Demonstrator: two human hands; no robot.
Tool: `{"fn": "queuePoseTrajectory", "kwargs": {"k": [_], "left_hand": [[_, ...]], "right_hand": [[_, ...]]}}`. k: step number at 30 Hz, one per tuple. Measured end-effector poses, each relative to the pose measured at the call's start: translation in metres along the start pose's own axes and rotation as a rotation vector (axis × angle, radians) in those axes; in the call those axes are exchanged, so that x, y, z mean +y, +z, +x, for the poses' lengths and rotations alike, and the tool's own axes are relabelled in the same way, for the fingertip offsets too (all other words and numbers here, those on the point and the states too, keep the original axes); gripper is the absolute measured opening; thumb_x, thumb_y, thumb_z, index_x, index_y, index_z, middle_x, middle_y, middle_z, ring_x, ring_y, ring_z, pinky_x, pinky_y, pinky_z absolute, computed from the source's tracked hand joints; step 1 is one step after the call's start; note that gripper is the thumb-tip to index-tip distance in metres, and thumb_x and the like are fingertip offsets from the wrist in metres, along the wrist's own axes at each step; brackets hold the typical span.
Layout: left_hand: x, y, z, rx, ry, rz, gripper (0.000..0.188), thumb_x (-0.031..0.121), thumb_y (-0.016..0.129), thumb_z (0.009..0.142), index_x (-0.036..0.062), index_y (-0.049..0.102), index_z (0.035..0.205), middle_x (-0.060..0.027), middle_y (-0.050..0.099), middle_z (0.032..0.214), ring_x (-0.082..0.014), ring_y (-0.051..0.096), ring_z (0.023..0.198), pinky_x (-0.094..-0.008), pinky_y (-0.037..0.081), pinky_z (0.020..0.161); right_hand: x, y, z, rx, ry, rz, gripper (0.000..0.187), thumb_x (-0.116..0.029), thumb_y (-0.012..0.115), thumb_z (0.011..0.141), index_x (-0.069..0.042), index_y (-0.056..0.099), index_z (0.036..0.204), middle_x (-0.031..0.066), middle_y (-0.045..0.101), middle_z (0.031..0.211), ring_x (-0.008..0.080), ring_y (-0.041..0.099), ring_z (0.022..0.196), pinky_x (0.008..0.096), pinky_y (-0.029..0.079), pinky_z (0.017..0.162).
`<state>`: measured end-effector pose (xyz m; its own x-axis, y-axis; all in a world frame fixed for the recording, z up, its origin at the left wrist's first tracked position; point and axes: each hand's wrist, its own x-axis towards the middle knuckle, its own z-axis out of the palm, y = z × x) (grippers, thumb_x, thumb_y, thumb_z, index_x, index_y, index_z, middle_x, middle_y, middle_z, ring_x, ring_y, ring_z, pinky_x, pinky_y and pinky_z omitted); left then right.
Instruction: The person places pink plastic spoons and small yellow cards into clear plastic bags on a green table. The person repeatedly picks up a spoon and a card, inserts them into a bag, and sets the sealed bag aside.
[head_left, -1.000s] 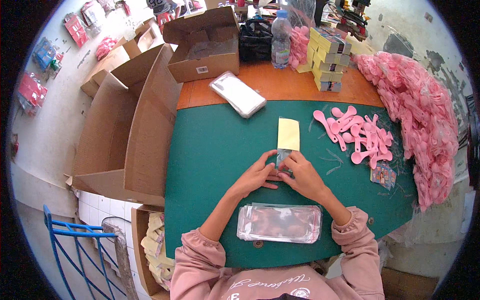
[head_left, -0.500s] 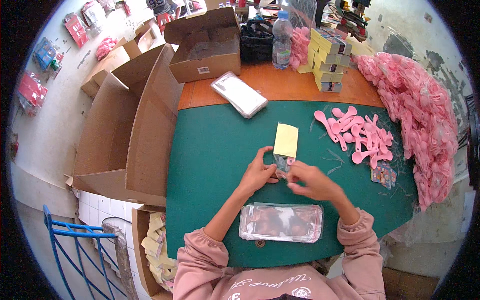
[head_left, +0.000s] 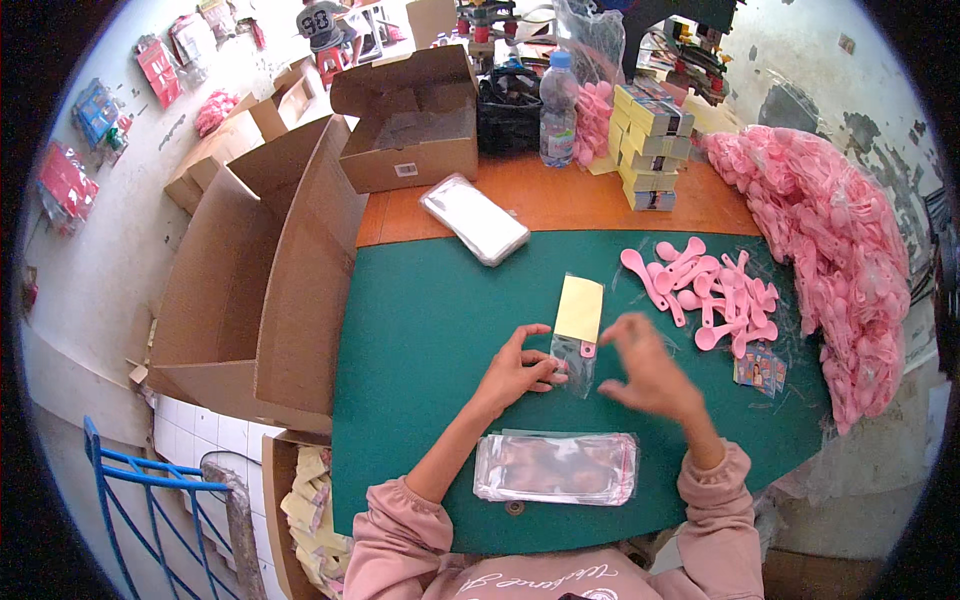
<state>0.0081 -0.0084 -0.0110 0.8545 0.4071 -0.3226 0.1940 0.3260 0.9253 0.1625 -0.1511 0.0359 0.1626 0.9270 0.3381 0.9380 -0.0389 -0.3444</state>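
Cardboard boxes (head_left: 303,300) stand beside a green mat (head_left: 420,400) with pink spoons (head_left: 705,285); left hand (head_left: 515,378) pinches a clear bag (head_left: 576,362), right hand (head_left: 655,375) spreads alongside.

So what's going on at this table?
A person's left hand is at the lower part of a clear bag, with a yellow card at its upper end and a pink handle end showing just below the card. The right hand, blurred and open, is right of the bag. Loose pink spoons lie farther right; a stack of clear bags lies nearer the person.
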Motion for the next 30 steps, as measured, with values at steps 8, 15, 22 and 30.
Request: {"fn": "queuePoseTrajectory", "kwargs": {"k": [8,15,22,30], "left_hand": [[0.004,0.000,0.001,0.019,0.021,-0.077,0.036,0.006,0.054,0.083,0.0014,0.040,0.116,-0.0121,0.062,0.089,-0.0161,0.062,0.081,-0.0208,0.050,0.062],[0.008,0.001,-0.001,0.029,-0.064,-0.197,0.029,0.010,0.054,0.084,0.0067,0.047,0.112,-0.0060,0.061,0.088,-0.0096,0.059,0.078,-0.0167,0.049,0.060],[0.004,-0.003,0.001,0.015,-0.033,-0.177,0.018,0.011,0.052,0.086,0.0074,0.051,0.103,-0.0039,0.059,0.087,-0.0090,0.059,0.078,-0.0173,0.049,0.060],[0.008,-0.003,0.001,0.071,0.209,0.173,0.019,0.006,0.052,0.084,0.0042,0.050,0.103,-0.0091,0.057,0.089,-0.0146,0.060,0.078,-0.0237,0.051,0.063]], "right_hand": [[0.002,0.043,-0.006,0.144,-0.061,-0.105,0.022,-0.011,0.064,0.067,-0.007,0.052,0.086,0.0091,0.048,0.091,0.0216,0.051,0.078,0.0344,0.039,0.067],[-0.006,0.038,-0.001,0.162,-0.023,-0.021,0.021,-0.005,0.064,0.069,-0.005,0.054,0.088,0.0100,0.049,0.088,0.0226,0.052,0.075,0.0335,0.041,0.066],[0.009,0.043,-0.003,0.178,0.102,0.344,0.017,-0.002,0.064,0.070,-0.001,0.053,0.084,0.0101,0.048,0.090,0.0214,0.055,0.075,0.0291,0.047,0.063],[0.013,0.039,-0.007,0.106,0.241,0.745,0.012,0.004,0.059,0.074,0.001,0.052,0.083,0.0069,0.045,0.096,0.0126,0.051,0.085,0.0239,0.049,0.070]]}}
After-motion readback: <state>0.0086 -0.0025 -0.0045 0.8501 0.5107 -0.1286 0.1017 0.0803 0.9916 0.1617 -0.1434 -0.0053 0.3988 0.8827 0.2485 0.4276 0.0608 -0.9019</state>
